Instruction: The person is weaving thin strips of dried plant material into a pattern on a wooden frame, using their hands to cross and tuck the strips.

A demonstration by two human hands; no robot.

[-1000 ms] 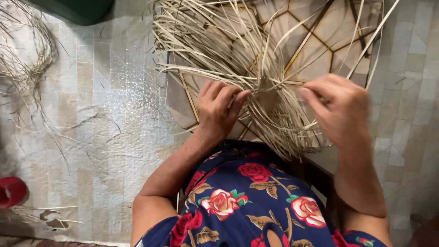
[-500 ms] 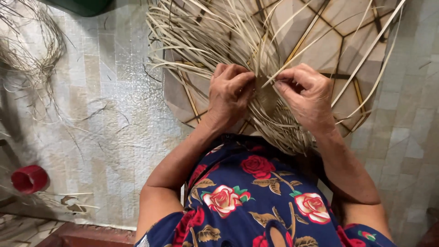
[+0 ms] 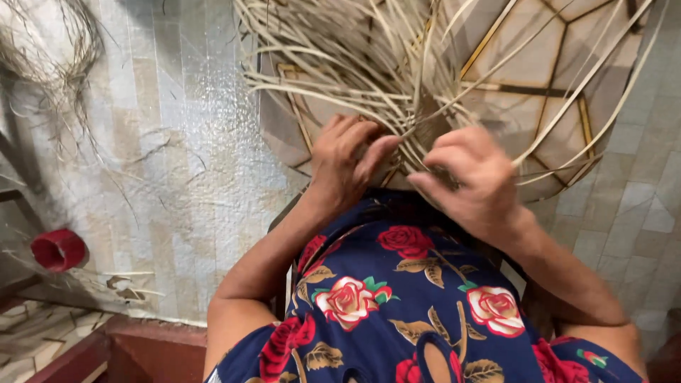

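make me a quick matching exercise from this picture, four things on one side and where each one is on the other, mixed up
Things:
1. red round object
2. straw strips
3. loose fibre tangle
4. flowered dress

Places:
a. top left, on the pale mat
b. bottom centre, on the person's lap
c. left edge, low down
d. top centre, fanning out above both hands

Pairs: 1-c, 2-d, 3-a, 4-b

No packages, labels, signs or screens are showing anywhere around the fingers.
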